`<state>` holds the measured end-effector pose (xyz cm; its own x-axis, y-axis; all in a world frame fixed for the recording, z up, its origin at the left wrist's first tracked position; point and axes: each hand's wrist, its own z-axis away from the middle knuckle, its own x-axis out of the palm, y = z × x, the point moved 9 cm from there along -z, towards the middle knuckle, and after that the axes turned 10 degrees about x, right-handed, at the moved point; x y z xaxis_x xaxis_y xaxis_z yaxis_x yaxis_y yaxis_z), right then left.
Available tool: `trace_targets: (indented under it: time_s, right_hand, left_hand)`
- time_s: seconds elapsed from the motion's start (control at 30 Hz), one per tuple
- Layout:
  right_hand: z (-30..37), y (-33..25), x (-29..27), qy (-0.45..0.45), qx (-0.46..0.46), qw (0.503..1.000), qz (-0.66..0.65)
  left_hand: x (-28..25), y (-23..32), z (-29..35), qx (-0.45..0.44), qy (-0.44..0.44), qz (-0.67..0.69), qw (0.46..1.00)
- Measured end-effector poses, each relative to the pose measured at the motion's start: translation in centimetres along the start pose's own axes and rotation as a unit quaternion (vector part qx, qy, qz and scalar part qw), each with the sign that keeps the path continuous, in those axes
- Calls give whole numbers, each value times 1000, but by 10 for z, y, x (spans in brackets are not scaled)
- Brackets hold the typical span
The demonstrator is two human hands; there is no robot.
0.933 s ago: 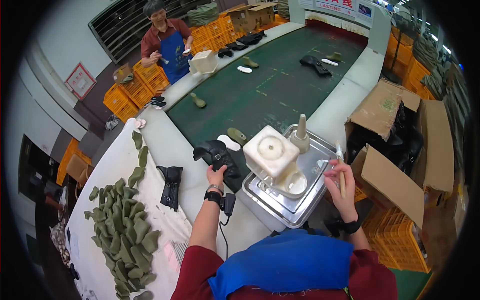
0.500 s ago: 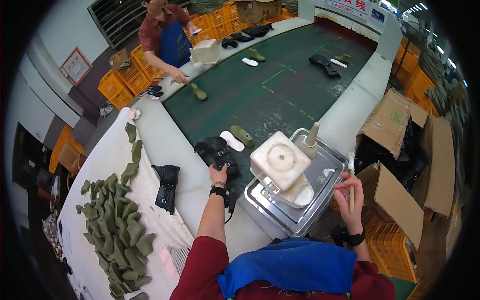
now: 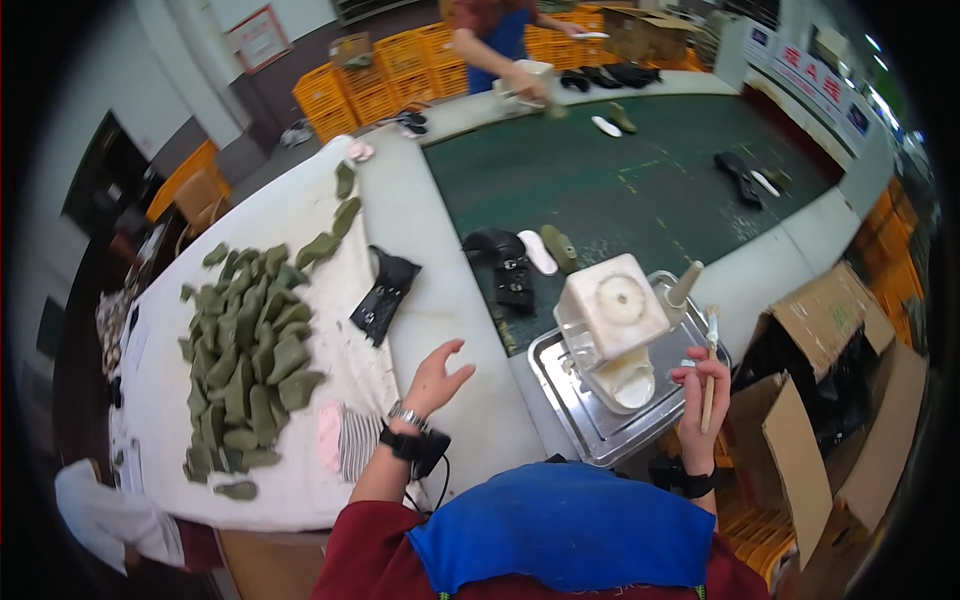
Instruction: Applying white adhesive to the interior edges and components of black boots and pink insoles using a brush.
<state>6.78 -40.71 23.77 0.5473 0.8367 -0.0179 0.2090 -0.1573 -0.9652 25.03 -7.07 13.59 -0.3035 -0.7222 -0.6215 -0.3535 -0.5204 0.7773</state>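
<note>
My left hand [image 3: 437, 380] is empty above the pale tabletop, its fingers spread. Nearest to it lies a black buckled boot upper [image 3: 384, 297]. My right hand [image 3: 703, 395] grips a wooden-handled brush [image 3: 711, 335], bristles up, beside a metal tray [image 3: 575, 440]. On that tray stand a boxy white container [image 3: 615, 308] with a white cup-like spout below it, and a grey-green cone-necked bottle [image 3: 682, 288]. Another black buckled boot [image 3: 512, 275] rests on the green conveyor belt [image 3: 590, 180], alongside a white insole [image 3: 537, 252] and a green shoe last [image 3: 559, 248].
A heap of green shoe lasts [image 3: 245, 350] covers the cloth-topped table at left, near a striped cloth [image 3: 360, 445]. Open cardboard boxes [image 3: 800, 440] stand at right. Across the belt, a co-worker [image 3: 495, 45] reaches over it. Farther along lie more black boots [image 3: 737, 178] and insoles.
My left hand has let go of the black boot on the belt and drawn back toward me, opening. My right hand still holds the brush. The view has swung left.
</note>
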Motion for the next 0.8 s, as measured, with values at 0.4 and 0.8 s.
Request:
trace_targets:
  time_s: [0.4,0.8]
  right_hand:
    - [0,-11,76,-130,13,991,-37]
    - [43,-29,145,-199,-3,980,-29]
  left_hand:
    - [-89,-130,272,-281,249,-220,900]
    - [-40,-175,285,-243,249,-248,904]
